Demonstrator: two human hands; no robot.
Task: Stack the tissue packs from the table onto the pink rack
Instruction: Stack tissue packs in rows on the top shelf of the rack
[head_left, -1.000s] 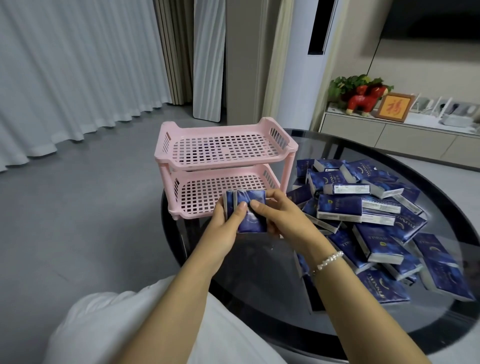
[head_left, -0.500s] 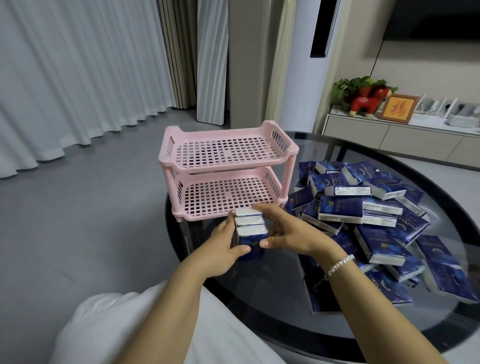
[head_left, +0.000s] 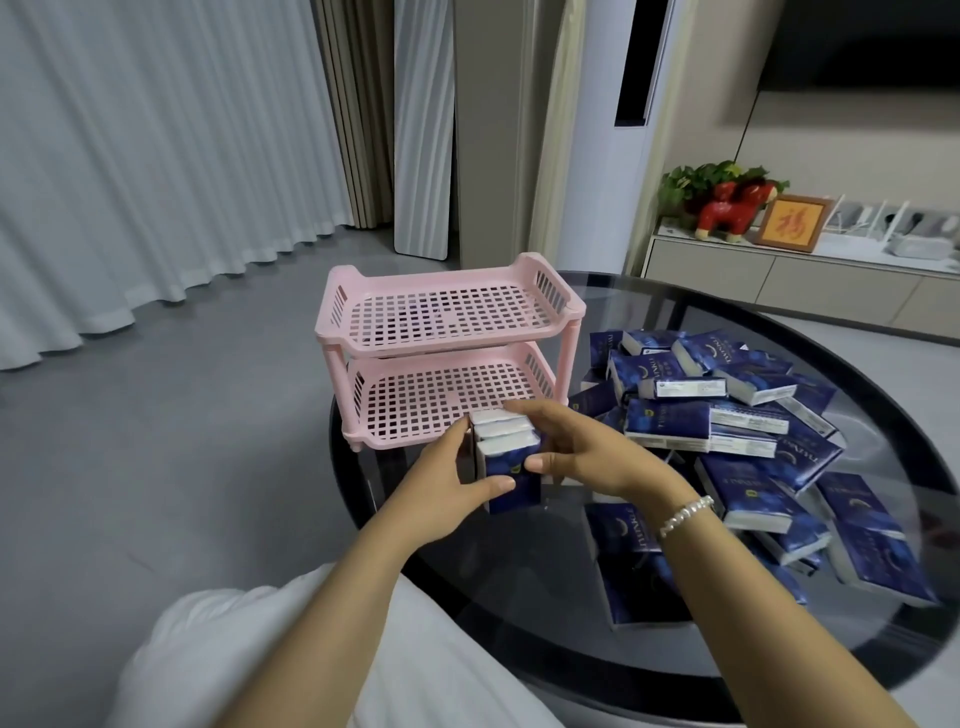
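A pink two-tier rack (head_left: 447, 312) stands at the left edge of the round black glass table (head_left: 597, 613); both of its shelves hold nothing. Just in front of the lower shelf I hold a small bundle of three blue tissue packs (head_left: 506, 457) standing on edge, white ends up. My left hand (head_left: 447, 493) grips the bundle from the left with the thumb across its front. My right hand (head_left: 576, 452) grips it from the right, fingers over the top. A loose heap of several blue tissue packs (head_left: 727, 431) covers the table to the right.
A grey floor and white curtains lie to the left. Behind the table stand a tall white appliance (head_left: 608, 130) and a low cabinet (head_left: 805, 280) with a red figurine, a plant and a framed picture. My white-clothed lap (head_left: 311, 649) is at the bottom.
The bundle of packs, first held with blue faces toward me, was turned white ends up and lowered in front of the rack's lower shelf. Both hands still hold it.
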